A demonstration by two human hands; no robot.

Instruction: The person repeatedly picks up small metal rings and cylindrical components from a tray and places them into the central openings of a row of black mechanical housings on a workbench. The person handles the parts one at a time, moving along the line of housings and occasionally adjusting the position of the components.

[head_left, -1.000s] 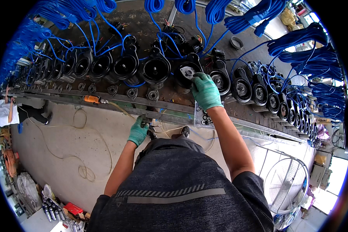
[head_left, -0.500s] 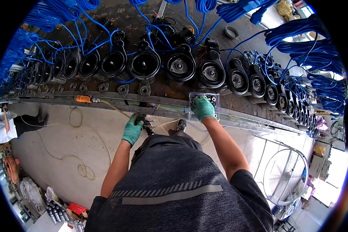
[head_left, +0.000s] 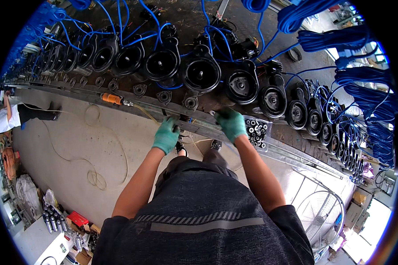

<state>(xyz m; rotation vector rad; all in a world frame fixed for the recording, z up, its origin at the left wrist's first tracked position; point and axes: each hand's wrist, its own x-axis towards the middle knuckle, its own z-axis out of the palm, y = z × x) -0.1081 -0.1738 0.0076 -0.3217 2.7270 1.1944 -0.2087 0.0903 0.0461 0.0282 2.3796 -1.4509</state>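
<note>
My right hand, in a green glove, is off the clear plastic box of small black-and-silver rings. Its thumb and fingers pinch a small pale ring just beyond the bench edge. My left hand, gloved too, hangs at the near edge with fingers curled; whatever they hold is hidden. A dark rod-like piece shows just beyond it. Between and past the hands lies a metal flange with a centre hole. Behind it stands a round black housing with a shaft in its middle.
Several more black housings with blue cables run left and right along the bench. Smaller flanges line the front edge at left. An orange air tool with a yellowish hose lies there. A large fan stands at lower right; another person is far left.
My right hand has come out of the box and moved left, now pinching a small ring. The whole view has turned, shifting the bench. My left hand stays by the edge.
</note>
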